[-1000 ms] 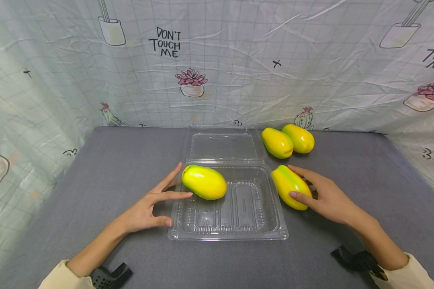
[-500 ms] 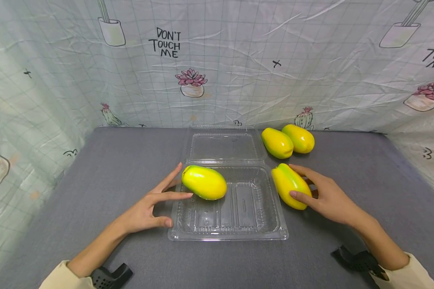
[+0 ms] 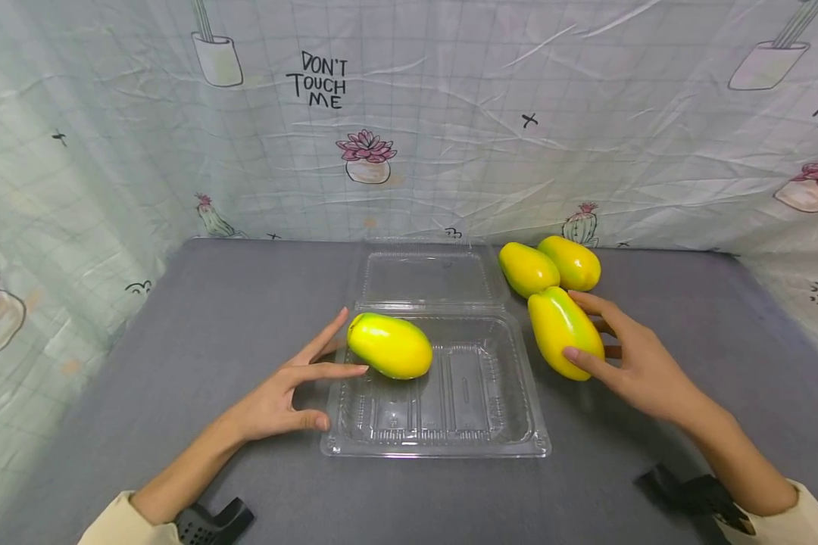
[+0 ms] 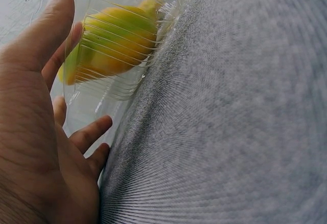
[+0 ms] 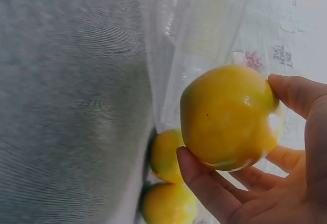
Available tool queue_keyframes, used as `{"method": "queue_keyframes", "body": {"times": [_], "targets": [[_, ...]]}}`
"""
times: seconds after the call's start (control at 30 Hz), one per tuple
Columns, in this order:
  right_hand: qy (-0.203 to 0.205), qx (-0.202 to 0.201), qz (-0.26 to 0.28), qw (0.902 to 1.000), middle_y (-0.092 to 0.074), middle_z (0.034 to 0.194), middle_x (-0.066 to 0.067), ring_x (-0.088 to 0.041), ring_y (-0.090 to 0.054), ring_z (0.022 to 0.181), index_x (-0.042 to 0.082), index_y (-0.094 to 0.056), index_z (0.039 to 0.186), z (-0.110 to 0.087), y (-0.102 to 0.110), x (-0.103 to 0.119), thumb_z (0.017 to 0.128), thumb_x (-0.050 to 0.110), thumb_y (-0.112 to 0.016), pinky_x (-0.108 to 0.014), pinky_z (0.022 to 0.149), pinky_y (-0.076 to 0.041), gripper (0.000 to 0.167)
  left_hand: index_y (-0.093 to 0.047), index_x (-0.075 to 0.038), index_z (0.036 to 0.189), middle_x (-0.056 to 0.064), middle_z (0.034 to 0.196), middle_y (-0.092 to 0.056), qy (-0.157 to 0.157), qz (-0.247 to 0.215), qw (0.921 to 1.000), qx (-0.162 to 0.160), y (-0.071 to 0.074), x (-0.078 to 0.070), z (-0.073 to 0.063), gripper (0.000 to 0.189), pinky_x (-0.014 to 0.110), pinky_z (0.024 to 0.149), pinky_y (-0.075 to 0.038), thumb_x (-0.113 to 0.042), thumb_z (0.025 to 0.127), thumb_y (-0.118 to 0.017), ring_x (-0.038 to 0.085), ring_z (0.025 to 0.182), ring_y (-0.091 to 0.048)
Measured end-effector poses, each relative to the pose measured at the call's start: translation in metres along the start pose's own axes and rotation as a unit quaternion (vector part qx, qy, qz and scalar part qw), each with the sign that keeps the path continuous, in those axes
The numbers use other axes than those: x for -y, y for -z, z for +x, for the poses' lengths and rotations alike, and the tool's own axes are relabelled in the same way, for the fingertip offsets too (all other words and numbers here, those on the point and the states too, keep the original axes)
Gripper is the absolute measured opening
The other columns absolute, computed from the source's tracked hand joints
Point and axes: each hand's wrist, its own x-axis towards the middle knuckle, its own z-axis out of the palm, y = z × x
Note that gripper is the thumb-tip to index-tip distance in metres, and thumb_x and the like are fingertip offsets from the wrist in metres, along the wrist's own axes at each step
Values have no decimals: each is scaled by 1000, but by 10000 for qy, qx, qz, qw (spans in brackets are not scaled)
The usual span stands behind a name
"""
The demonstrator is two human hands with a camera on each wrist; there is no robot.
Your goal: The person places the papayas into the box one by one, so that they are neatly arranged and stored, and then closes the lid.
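Observation:
My right hand (image 3: 644,371) grips a yellow-green papaya (image 3: 562,333) between thumb and fingers, right of the clear plastic clamshell box (image 3: 443,448). In the right wrist view this papaya (image 5: 227,116) is raised off the grey tabletop. Another papaya (image 3: 390,347) lies in the back left part of the box. Beside the box's left rim, my left hand (image 3: 266,405) has its fingers spread and thumb apart. Its fingertips are at the rim, close to the papaya inside; whether they touch the fruit I cannot tell.
Two more papayas, a front one (image 3: 526,266) and a back one (image 3: 571,261), lie together at the back right. The box's lid (image 3: 426,276) lies folded back behind it. A printed curtain (image 3: 450,113) hangs along the back of the grey tabletop (image 3: 259,303).
My right hand has lifted its papaya from the tabletop, moving it slightly away from me. The left hand stays at the box. The head view has shifted slightly.

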Motion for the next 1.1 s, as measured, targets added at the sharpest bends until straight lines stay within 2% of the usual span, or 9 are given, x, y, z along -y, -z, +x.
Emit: {"method": "queue_keyframes", "body": {"times": [0.1,0.2,0.37,0.53,0.6,0.8,1.1], "targets": [[25,-128,117,9998,-47,135,-10,-38,-56,111,22,-32,148,2,4,4,87,15,-72,-18,78,-49,73,-56,-13,135,20,158,3,12,-22,10000,12,0,-1,1,68,71,94,-29,-60,86,-58,38,138,-27],[88,-204,199,9996,-44,137,-8,-33,-55,113,22,-31,148,4,5,7,86,12,-73,-10,79,-44,76,-56,-13,135,19,158,3,28,-13,10000,26,0,-1,1,68,71,94,-29,-60,86,-58,38,138,-27],[329,-264,262,9988,-41,138,-6,-14,-51,112,23,-29,149,10,5,13,84,7,-73,-9,80,-44,80,-57,-13,134,20,158,2,-15,63,10000,6,0,-1,1,67,70,95,-28,-60,87,-58,38,137,-28],[614,-355,277,9971,-40,140,-4,-4,-47,113,22,-29,149,17,6,20,81,2,-74,-9,81,-44,84,-57,-15,135,21,158,1,-69,101,9999,-15,0,-1,1,66,69,96,-29,-60,87,-57,39,137,-29],[704,-394,279,9963,-39,141,-3,-6,-48,115,22,-29,149,20,6,23,80,1,-75,-10,82,-44,86,-57,-15,135,21,158,2,-72,91,9999,-23,1,-1,1,66,69,96,-29,-60,87,-57,39,137,-29],[1015,-394,477,9929,-36,145,-5,-26,-51,115,17,-29,148,28,5,33,76,-4,-77,-11,82,-45,89,-57,-14,135,20,158,2,-48,52,10000,-19,1,0,1,66,69,96,-29,-60,87,-58,38,137,-29],[1311,-317,676,9886,-38,143,-7,-26,-54,113,14,-30,148,36,1,44,76,-6,-77,-16,85,-46,89,-56,-14,135,20,158,2,-26,35,10000,2,0,-1,1,67,71,94,-28,-60,87,-57,39,137,-28]]}}
